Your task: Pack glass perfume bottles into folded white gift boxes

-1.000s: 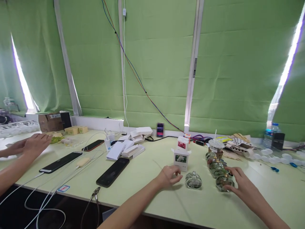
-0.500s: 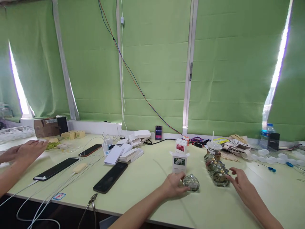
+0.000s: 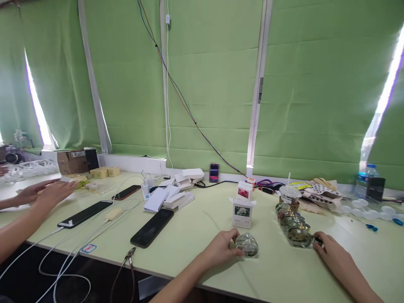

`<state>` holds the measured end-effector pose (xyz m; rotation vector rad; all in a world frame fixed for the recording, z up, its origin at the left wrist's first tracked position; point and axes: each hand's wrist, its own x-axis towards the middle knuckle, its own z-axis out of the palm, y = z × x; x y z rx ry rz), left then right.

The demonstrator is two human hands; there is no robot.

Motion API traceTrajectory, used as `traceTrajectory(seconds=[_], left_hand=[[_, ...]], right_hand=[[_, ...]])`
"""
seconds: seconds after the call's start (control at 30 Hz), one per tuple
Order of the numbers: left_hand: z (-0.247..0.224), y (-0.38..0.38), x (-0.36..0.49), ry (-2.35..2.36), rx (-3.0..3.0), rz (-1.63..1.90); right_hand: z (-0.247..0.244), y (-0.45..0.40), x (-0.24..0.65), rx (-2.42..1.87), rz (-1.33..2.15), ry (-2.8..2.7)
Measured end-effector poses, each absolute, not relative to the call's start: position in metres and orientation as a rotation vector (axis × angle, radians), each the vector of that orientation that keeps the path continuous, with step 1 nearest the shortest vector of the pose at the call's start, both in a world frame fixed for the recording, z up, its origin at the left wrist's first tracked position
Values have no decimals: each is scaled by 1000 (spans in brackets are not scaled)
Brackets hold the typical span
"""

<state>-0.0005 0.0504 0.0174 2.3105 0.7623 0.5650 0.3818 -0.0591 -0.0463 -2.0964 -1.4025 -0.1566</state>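
Note:
My left hand (image 3: 225,246) has its thumb and fingers closed around the left side of a clear, rounded, bottle-like piece (image 3: 247,245) with a greenish pattern inside. That piece stands on the table near the front edge. Farther right, my right hand (image 3: 331,250) pinches a small dark round piece (image 3: 318,240) between thumb and fingers. Beside it is a row of similar clear rounded pieces (image 3: 296,233), with several small shiny discs along their right side. Just behind my left hand stands an open white box (image 3: 242,215) with a flower picture, and a second box (image 3: 244,190) with a red picture is behind it.
Phones (image 3: 152,228), white cables and white cartons (image 3: 158,198) lie to the left. A cup with a straw (image 3: 289,193) stands behind the row. White balls (image 3: 368,210) and a water bottle (image 3: 371,176) are at right. Another person's hands (image 3: 52,191) work at far left.
My right hand has closed on the small dark round piece and shifted right, away from the row. My left hand keeps the clear piece. The view has turned slightly left.

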Motion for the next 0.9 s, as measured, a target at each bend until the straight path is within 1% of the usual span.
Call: traceTrajectory(seconds=[0.2, 0.37, 0.5, 0.57, 0.63, 0.7, 0.77, 0.9], left_hand=[[18, 35, -14, 893, 2381, 560], [15, 27, -13, 914, 2382, 612], [12, 23, -14, 880, 2358, 638], [14, 23, -15, 854, 2332, 751], [21, 29, -13, 843, 2292, 969], [34, 42, -6, 860, 2249, 1210], [50, 60, 6, 877, 2249, 1365], [68, 90, 32, 878, 2343, 1281]], right_hand=[[-55, -74, 375, -2104, -199, -1331], [-25, -87, 348, -2000, -354, -1172], [0, -95, 322, -1869, -353, -1066], [7, -94, 309, -1777, -310, -1103], [9, -90, 296, -1732, -185, -1167], [6, -84, 283, -1697, -38, -1281], [0, -76, 271, -1651, 60, -1418], [-13, -66, 256, -1611, 135, -1606]])
